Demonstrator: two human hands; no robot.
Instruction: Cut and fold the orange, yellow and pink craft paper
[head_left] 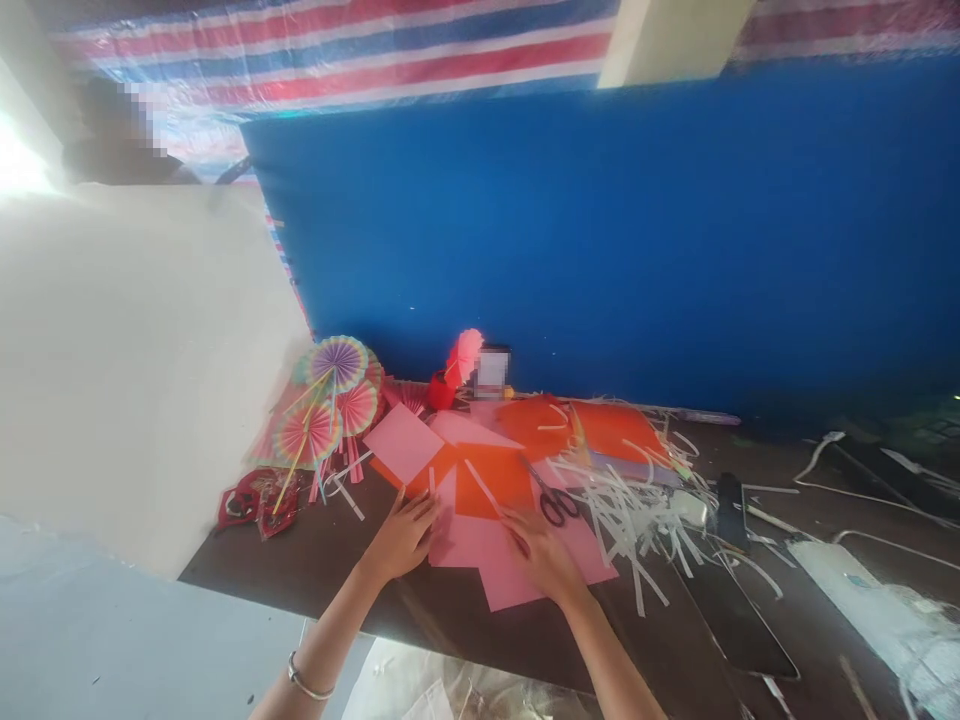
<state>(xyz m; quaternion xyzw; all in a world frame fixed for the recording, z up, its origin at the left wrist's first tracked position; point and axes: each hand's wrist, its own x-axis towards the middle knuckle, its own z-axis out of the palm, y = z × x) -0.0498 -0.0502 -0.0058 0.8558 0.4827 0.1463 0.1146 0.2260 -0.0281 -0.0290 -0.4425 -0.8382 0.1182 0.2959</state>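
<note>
My left hand (pixel 407 533) rests on the left part of the paper pile, its fingers apart, beside a short thin white strip. My right hand (pixel 541 550) lies on the pink paper (pixel 507 577) at the right, fingers spread, the fingertips near the lower end of a white strip (pixel 482 483) that crosses an orange sheet (pixel 513 470). A pink square (pixel 403 443) lies beyond my left hand. Dark-handled scissors (pixel 558 506) lie just beyond my right hand. I see nothing gripped in either hand.
Folded paper fans (pixel 336 364) and red wrapped items (pixel 259 504) stand left. White paper strips (pixel 622 510) are heaped right, near a black tablet-like device (pixel 739 612) and cables. A blue panel (pixel 600 240) rises behind the dark table (pixel 300 575). A person sits far left.
</note>
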